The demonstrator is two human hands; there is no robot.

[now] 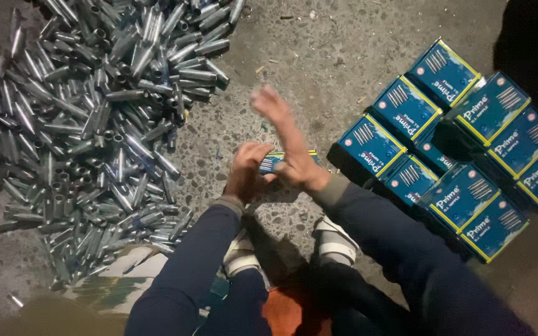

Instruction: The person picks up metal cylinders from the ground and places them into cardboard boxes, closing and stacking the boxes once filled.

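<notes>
Our left hand [247, 169] grips a blue box [273, 162]; our right hand [287, 143] lies spread wide over it. Metal tubes [88, 124] at nine o'clock, stacked boxes [462, 155] at three.

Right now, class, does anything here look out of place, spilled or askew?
Yes. The metal tubes lie in a loose heap on the floor, pointing every way, while the blue boxes stand in fairly neat rows. The left hand grips one small box; the right hand is blurred over it.
</notes>
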